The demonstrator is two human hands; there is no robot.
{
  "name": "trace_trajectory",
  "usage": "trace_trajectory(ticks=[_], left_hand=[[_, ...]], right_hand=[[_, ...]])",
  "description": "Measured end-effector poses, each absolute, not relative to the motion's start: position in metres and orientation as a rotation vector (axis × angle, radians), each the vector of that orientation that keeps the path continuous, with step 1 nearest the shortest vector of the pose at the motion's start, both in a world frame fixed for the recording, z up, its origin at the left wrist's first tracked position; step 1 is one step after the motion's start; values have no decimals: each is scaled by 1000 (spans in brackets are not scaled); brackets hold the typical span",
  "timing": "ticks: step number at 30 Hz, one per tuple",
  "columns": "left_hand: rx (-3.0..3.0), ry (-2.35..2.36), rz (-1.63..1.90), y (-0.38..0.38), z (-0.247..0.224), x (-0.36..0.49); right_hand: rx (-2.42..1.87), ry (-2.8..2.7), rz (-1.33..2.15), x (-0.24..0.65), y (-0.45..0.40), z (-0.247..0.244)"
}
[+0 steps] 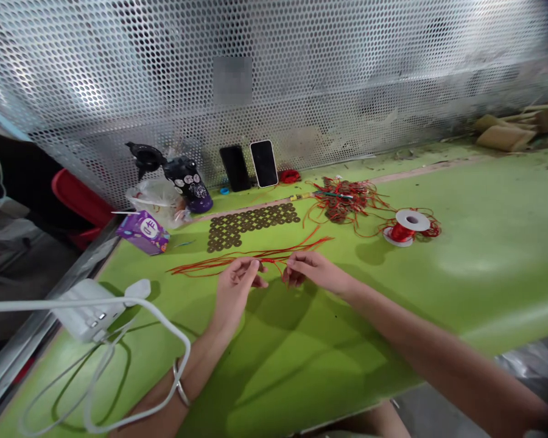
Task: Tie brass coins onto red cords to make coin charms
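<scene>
I'm looking at the red cord (251,258), a bundle of thin strands lying flat on the green table (461,267), fanned from the left toward the upper right, just in front of the hands. Both hands are on it now: the left hand (237,283) has its fingers curled in, thumb and forefinger pinched on a strand near the middle of the bundle, and the right hand (311,271) pinches the same stretch just beside it, knuckles up. Only a short span of cord shows between the 2 pinches.

My read on handling: this stuff is featherlight, limp and a bit slick, so it will sag and tangle rather than hold a shape. I'd grip with fingertips close to the working point, not out at the loose ends.

Just behind the cord, a block of dark round coins (251,224) lies in neat rows, flat and touching each other. Further right sits a tangle of finished red pieces (347,204), then a white spool (408,225) wound with red thread. At the perforated back wall (301,79) 2 phones (251,165) lean upright, near a dark bottle (189,179). Left of the hands: a purple carton (142,232), a white power strip (89,310) and its looping cable (164,322).
</scene>
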State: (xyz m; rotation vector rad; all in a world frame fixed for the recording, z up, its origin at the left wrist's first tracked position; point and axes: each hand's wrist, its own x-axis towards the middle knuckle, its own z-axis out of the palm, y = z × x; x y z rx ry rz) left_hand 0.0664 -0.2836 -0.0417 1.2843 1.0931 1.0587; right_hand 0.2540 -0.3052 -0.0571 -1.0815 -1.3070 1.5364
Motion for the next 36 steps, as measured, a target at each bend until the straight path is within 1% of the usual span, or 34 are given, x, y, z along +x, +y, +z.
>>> trace_trajectory(ticks=[4,9,14,18,22,24,36], left_hand=[[1272,1095,1083,-284,-40,66],[1273,1081,1084,-284,-40,66],[1258,1096,1089,-284,-42,66],[1296,1104,1085,-283,-44,67],[1306,1099,1092,-282,-43,67],[1306,1098,1097,-282,-43,66],[1405,1093,1028,-278,-50,64]], right_hand=[[-895,-1015,1789,254,-309,-51],[-804,-972,1907,256,-309,-51],[-793,-959,1878,256,-309,-53],[-852,-955,1930,257,-310,-52],[-945,-1149,1780,257,-311,-53],[-937,-1230,1761,256,-311,-53],[-760,-1038,1985,254,-310,-56]])
